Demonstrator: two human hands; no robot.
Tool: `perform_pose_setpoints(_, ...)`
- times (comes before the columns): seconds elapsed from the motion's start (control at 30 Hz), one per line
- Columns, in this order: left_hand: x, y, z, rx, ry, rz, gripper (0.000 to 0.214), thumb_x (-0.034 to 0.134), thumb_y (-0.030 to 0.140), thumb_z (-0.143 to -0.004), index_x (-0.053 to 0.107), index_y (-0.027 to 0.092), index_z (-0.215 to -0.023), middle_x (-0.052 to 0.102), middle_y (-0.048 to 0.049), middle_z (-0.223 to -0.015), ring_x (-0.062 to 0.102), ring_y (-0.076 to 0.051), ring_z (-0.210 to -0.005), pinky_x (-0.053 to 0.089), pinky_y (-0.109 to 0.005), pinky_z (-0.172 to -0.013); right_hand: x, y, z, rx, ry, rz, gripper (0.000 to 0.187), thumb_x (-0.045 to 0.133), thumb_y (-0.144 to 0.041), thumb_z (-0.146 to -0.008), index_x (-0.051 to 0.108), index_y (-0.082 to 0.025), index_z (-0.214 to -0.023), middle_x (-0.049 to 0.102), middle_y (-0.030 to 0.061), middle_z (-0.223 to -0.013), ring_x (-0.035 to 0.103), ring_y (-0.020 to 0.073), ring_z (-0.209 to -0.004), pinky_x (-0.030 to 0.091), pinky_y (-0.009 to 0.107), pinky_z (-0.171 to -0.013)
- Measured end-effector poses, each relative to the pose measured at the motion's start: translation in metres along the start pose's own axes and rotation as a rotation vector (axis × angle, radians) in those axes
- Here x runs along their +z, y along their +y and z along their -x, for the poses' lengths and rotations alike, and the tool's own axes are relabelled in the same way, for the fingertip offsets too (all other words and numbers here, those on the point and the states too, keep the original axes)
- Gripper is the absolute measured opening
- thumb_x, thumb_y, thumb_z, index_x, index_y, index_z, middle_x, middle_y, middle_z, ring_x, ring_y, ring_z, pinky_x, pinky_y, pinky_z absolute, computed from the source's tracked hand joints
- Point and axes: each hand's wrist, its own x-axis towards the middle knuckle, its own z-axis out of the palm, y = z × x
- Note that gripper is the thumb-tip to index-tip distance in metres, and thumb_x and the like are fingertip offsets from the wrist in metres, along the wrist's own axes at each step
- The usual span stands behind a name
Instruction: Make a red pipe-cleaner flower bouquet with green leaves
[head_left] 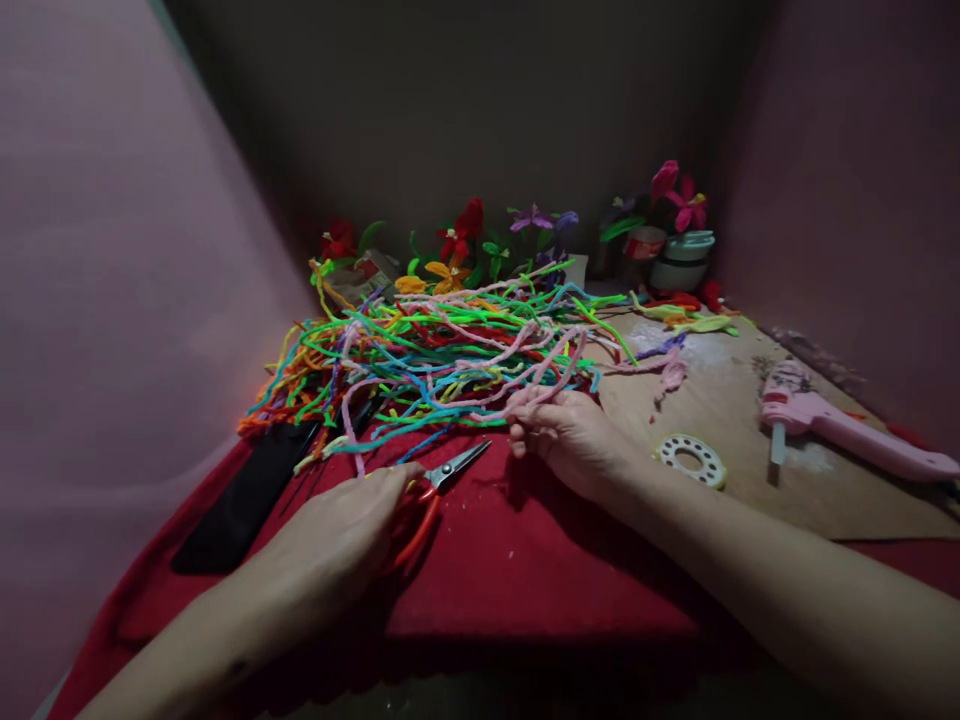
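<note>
My left hand (352,510) is closed around small scissors (459,464) with orange handles. Their metal blades point away to the right, toward my other hand, and look closed. Part of the handles is hidden under my fingers. My right hand (574,440) pinches a pink pipe cleaner (551,385) that bends back over a heap. This heap of pipe cleaners (450,340) in green, blue, orange, red, yellow and pink spreads across the far side of the red cloth (525,570).
A black phone (240,505) lies left of my left hand. On the right, a brown board (720,380) bears a pink glue gun (840,425), a pale ring with holes (690,461) and a pink twisted piece (673,373). Pipe-cleaner flowers (454,245) and a pot (682,260) stand along the back.
</note>
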Motion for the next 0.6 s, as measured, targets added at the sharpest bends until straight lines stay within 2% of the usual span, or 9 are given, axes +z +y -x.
perform_pose_setpoints(0.13, -0.001, -0.005, 0.004, -0.021, -0.101, -0.008, 0.036, 0.036, 0.028, -0.087, 0.043, 0.023, -0.122, 0.066, -0.0059, -0.103, 0.064, -0.020, -0.085, 0.048, -0.027, -0.068, -0.002, 0.002, -0.002, -0.017, 0.035, 0.035, 0.008, 0.062, -0.008, -0.061, 0.058, -0.011, -0.068, 0.054, -0.0007, -0.060, 0.049, 0.0078, -0.049, 0.041, 0.021, -0.042)
perform_pose_setpoints(0.23, -0.004, -0.005, 0.003, 0.004, -0.054, -0.087, 0.037, 0.032, 0.029, -0.088, 0.047, 0.022, -0.120, 0.067, -0.0068, -0.102, 0.066, -0.022, -0.083, 0.050, -0.030, -0.068, -0.003, 0.003, -0.004, -0.024, 0.035, 0.049, 0.008, 0.061, -0.009, -0.062, 0.057, -0.012, -0.067, 0.053, -0.0008, -0.059, 0.048, 0.0077, -0.048, 0.038, 0.020, -0.041)
perform_pose_setpoints(0.33, -0.007, 0.000, -0.001, 0.038, 0.011, -0.155, 0.042, 0.030, 0.020, -0.085, 0.047, 0.019, -0.124, 0.062, -0.0105, -0.115, 0.063, -0.024, -0.095, 0.050, -0.034, -0.078, -0.004, 0.003, -0.003, -0.032, 0.028, 0.063, 0.008, 0.062, -0.010, -0.062, 0.056, -0.012, -0.067, 0.052, -0.0008, -0.061, 0.048, 0.0074, -0.049, 0.038, 0.020, -0.040)
perform_pose_setpoints(0.43, -0.009, 0.008, -0.007, 0.019, -0.041, -0.263, 0.049, 0.033, 0.012, -0.079, 0.045, 0.011, -0.126, 0.058, -0.0165, -0.119, 0.056, -0.028, -0.106, 0.048, -0.041, -0.083, -0.004, 0.003, -0.003, -0.037, 0.042, 0.080, 0.009, 0.063, -0.011, -0.062, 0.056, -0.013, -0.068, 0.052, -0.0011, -0.063, 0.048, 0.0074, -0.051, 0.039, 0.020, -0.042)
perform_pose_setpoints(0.5, -0.009, 0.013, -0.012, -0.006, -0.081, -0.319, 0.049, 0.031, 0.009, -0.079, 0.047, 0.008, -0.125, 0.059, -0.0191, -0.116, 0.056, -0.030, -0.105, 0.049, -0.044, -0.082, -0.004, 0.003, -0.002, -0.041, 0.047, 0.095, 0.009, 0.063, -0.012, -0.063, 0.056, -0.014, -0.068, 0.052, -0.0013, -0.063, 0.048, 0.0075, -0.050, 0.039, 0.020, -0.042)
perform_pose_setpoints(0.6, -0.008, 0.016, -0.017, -0.016, -0.078, -0.333, 0.046, 0.030, 0.009, -0.081, 0.048, 0.008, -0.123, 0.059, -0.0196, -0.115, 0.058, -0.030, -0.102, 0.050, -0.044, -0.079, -0.003, 0.005, -0.003, -0.048, 0.026, 0.112, 0.009, 0.063, -0.013, -0.064, 0.055, -0.015, -0.067, 0.053, -0.0013, -0.061, 0.046, 0.0073, -0.048, 0.037, 0.021, -0.041)
